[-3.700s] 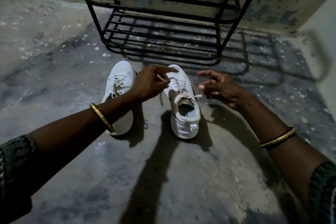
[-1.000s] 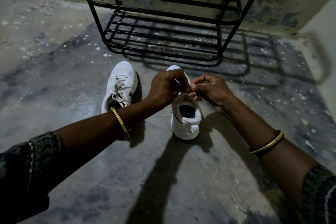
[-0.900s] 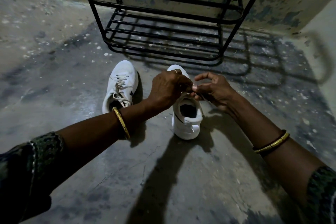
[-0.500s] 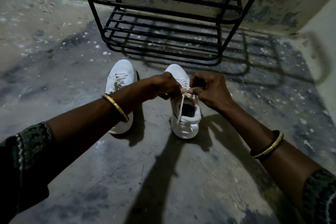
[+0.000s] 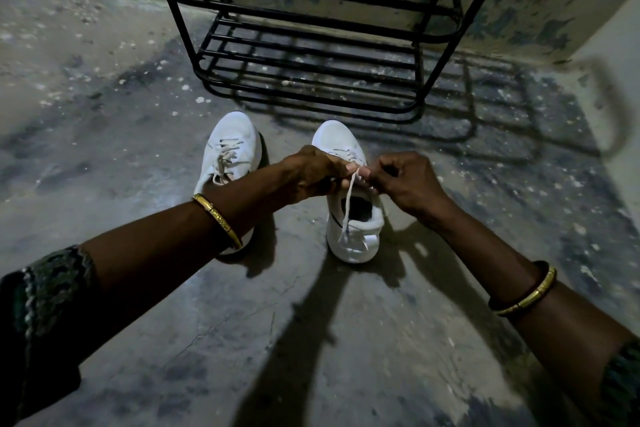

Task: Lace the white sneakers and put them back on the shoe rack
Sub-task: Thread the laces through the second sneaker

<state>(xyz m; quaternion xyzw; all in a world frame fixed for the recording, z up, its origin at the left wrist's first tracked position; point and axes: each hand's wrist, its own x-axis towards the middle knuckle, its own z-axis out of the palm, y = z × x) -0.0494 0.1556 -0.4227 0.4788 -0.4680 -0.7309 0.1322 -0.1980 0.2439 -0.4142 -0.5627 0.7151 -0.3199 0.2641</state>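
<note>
Two white sneakers stand on the concrete floor, toes pointing away from me. The left sneaker (image 5: 232,149) has its lace tied; my left forearm crosses over its heel. Over the tongue of the right sneaker (image 5: 349,218), my left hand (image 5: 311,172) and my right hand (image 5: 405,180) each pinch the white lace (image 5: 347,204) where they meet. One loose end of it hangs down across the shoe's opening to the heel. The knot itself is hidden by my fingers.
A black metal shoe rack (image 5: 311,45) with slatted shelves stands just beyond the sneakers, against a patterned wall (image 5: 519,0). A pale wall (image 5: 620,87) runs along the right. The rack's shadow lies on the floor to its right.
Both hands came together over the right sneaker's lace and have pulled it tight; one end now hangs across the opening. The sneakers have not moved.
</note>
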